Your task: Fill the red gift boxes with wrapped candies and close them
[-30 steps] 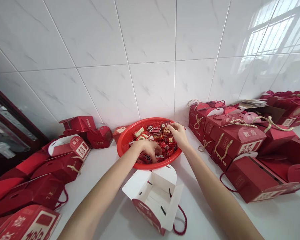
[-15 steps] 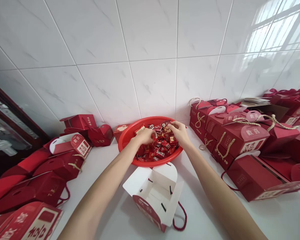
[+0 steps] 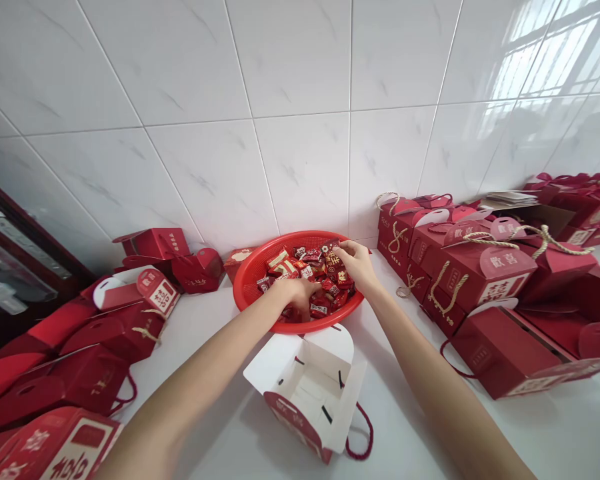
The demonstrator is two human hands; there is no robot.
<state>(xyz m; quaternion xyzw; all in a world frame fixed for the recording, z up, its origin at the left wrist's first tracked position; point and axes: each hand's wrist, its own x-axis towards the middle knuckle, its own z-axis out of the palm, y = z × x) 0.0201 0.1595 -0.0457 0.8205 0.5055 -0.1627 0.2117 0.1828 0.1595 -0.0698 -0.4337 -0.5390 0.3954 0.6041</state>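
A red plastic basket (image 3: 245,280) full of small wrapped candies (image 3: 325,287) stands against the tiled wall. My left hand (image 3: 300,297) reaches down into the candies near the basket's front; its fingertips are hidden among them. At the right side of the basket, my right hand (image 3: 356,261) has thumb and fingers closed on a dark red candy packet (image 3: 336,264) with gold print. In front of the basket, a red-and-white gift box (image 3: 313,387) sits with its flaps spread and its white inside facing up. A dark red cord handle (image 3: 367,437) hangs from its right side.
Several red gift boxes (image 3: 115,327) line the left side of the white table (image 3: 205,400). More boxes with rope handles (image 3: 475,260) are stacked on the right, one lying nearer (image 3: 510,350). Flat white cards (image 3: 510,199) lie on a carton behind them.
My left hand has moved slightly toward the basket's front and dipped into the candies, uncovering a gold-and-red packet behind it. My right hand stays almost where it was, at the dark red packet.
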